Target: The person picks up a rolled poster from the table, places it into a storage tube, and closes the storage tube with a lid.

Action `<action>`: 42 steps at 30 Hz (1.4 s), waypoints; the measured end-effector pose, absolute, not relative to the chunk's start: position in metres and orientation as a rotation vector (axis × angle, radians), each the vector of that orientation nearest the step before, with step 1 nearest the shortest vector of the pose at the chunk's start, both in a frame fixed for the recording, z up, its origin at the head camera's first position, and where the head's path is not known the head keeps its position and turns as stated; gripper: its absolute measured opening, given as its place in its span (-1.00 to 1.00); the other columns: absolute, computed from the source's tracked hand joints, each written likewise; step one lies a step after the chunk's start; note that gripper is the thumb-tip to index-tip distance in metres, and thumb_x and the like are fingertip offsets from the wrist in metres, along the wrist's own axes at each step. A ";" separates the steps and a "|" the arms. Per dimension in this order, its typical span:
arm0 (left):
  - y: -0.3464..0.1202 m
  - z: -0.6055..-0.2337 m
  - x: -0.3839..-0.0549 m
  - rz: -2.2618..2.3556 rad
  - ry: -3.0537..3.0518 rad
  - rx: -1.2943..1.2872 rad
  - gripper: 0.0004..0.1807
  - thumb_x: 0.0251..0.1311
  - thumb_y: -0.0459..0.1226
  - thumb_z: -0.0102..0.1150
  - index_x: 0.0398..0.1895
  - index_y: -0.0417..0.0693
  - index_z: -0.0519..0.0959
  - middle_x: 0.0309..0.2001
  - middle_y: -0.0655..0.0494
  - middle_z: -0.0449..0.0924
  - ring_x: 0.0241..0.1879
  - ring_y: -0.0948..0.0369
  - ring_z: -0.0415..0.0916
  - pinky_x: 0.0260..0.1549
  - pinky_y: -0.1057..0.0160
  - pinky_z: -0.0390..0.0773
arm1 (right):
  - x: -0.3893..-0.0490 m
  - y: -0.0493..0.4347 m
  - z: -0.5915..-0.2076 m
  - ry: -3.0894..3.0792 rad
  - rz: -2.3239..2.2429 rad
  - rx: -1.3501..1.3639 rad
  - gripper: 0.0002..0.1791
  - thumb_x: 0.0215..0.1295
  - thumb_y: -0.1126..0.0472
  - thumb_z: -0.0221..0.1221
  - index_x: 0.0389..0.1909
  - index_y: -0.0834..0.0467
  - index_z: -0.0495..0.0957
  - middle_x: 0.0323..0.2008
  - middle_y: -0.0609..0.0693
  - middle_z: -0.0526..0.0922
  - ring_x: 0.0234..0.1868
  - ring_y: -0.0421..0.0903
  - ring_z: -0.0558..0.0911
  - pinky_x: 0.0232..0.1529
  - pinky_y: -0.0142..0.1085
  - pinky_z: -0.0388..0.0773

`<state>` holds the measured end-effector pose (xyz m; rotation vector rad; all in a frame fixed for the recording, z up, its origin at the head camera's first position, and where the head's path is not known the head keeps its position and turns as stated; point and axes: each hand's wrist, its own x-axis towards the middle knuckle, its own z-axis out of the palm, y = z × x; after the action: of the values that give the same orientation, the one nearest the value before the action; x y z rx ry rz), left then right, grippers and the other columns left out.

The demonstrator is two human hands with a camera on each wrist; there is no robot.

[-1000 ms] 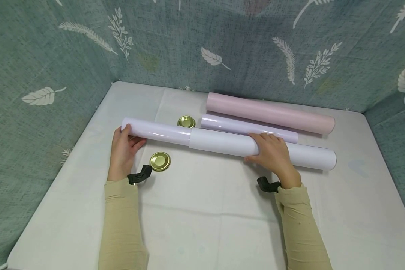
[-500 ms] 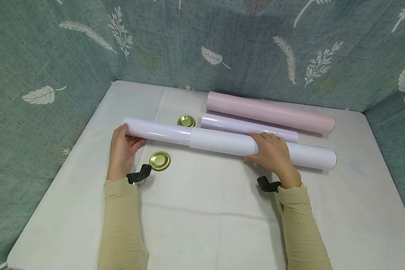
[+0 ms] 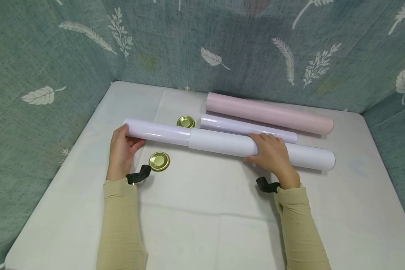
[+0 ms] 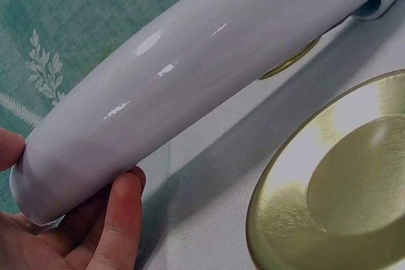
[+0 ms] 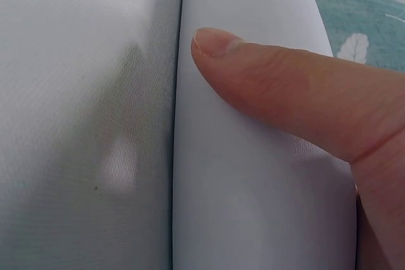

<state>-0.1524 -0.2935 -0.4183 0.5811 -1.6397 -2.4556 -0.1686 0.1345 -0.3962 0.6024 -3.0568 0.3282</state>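
A roll (image 3: 156,132) held part-way inside a tube (image 3: 219,141)

With the tube's mouth taken as the clock's centre in the head view, the lilac roll is pointed between nine and ten, the white tube toward three. The roll's outer end is gripped by the left hand (image 3: 119,148), fingers bent and closed only to the roll's width; the tube is clasped from above by the right hand (image 3: 272,153). A near lid (image 3: 159,161) is seen at eight, a far lid (image 3: 186,122) at about twelve; a spare roll (image 3: 249,129) and a pink tube (image 3: 270,113) are laid between two and three.

For smooth sliding, the two are probably best kept in line, with force applied straight along the length; a light squeeze should be enough, lest the walls be dented.

The roll's inner end is hidden within the tube, its depth untold. The right fingertips are lost behind the tube. In the left wrist view, the near lid is cut off and the far lid mostly covered.
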 end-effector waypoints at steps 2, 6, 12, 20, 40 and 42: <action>-0.294 -0.418 -0.152 -2.465 -1.636 0.578 -0.40 0.19 0.05 -0.03 0.19 -0.02 0.11 0.01 -0.10 0.24 -0.15 0.10 0.38 0.02 0.09 0.34 | -0.169 0.134 -0.396 -3.052 0.329 0.602 -0.07 -0.27 -0.31 0.30 0.21 -0.08 0.26 0.06 0.02 0.43 0.09 0.07 0.35 0.02 0.04 0.17; -0.293 -0.418 -0.152 -2.461 -1.654 0.574 -0.40 0.20 0.05 -0.05 0.20 -0.02 0.10 0.01 -0.10 0.24 -0.15 0.10 0.38 0.03 0.07 0.33 | -0.168 0.134 -0.396 -3.049 0.332 0.599 -0.08 -0.27 -0.31 0.30 0.21 -0.08 0.26 0.06 0.02 0.43 0.09 0.07 0.35 0.02 0.04 0.18; -0.293 -0.417 -0.153 -2.461 -1.662 0.585 -0.42 0.21 0.04 -0.06 0.19 -0.03 0.11 0.00 -0.10 0.25 -0.15 0.09 0.37 0.01 0.09 0.35 | -0.169 0.134 -0.396 -3.061 0.323 0.596 -0.07 -0.26 -0.32 0.30 0.22 -0.09 0.25 0.07 0.02 0.42 0.10 0.07 0.34 0.02 0.04 0.17; -0.293 -0.418 -0.155 -2.469 -1.689 0.590 -0.41 0.20 0.02 -0.02 0.19 -0.05 0.11 -0.01 -0.10 0.27 -0.15 0.09 0.38 -0.01 0.14 0.38 | -0.168 0.135 -0.397 -3.056 0.325 0.595 -0.06 -0.27 -0.32 0.29 0.22 -0.09 0.25 0.07 0.02 0.42 0.10 0.07 0.34 0.03 0.04 0.16; -0.294 -0.418 -0.152 -2.480 -1.723 0.529 -0.45 0.21 -0.03 0.00 0.17 -0.07 0.15 0.09 -0.08 0.18 -0.09 0.08 0.36 0.01 0.11 0.35 | -0.168 0.135 -0.396 -3.045 0.328 0.593 -0.06 -0.28 -0.31 0.31 0.21 -0.08 0.26 0.06 0.01 0.43 0.08 0.06 0.35 0.03 0.03 0.16; -0.294 -0.419 -0.152 -2.481 -1.724 0.527 -0.45 0.20 -0.03 0.01 0.16 -0.07 0.17 0.09 -0.07 0.19 -0.09 0.08 0.37 0.00 0.11 0.36 | -0.168 0.135 -0.396 -3.044 0.333 0.593 -0.06 -0.28 -0.31 0.31 0.21 -0.08 0.26 0.06 0.01 0.43 0.08 0.06 0.35 0.03 0.03 0.16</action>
<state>-0.1516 -0.2941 -0.4190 0.5272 -1.7241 -2.4811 -0.1680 0.1348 -0.3964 0.5930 -3.0444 0.3326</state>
